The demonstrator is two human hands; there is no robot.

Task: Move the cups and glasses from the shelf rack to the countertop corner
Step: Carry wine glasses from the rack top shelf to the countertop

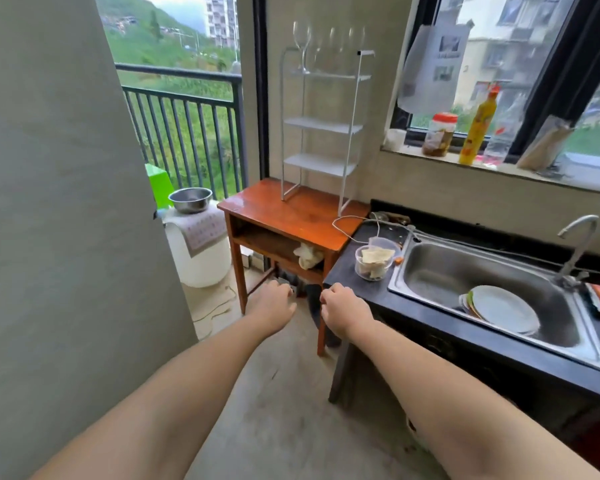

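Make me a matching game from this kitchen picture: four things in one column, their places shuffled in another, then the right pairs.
Things:
1. wine glasses
2. white plates
3. steel bowl
4. yellow bottle

Places:
A. on the windowsill
B. in the sink
C. on the rack's top shelf
D. on the cloth-covered white tub by the balcony railing

Pairs: 1-C, 2-B, 3-D, 4-A

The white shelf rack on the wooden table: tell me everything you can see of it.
The shelf rack is a slim white frame, metal by the look of it, with thin uprights and four flat tiers. It stands upright on the wooden table by the wall. Clear stemmed wine glasses stand on the top tier; the three lower tiers look bare. Neither hand touches it.
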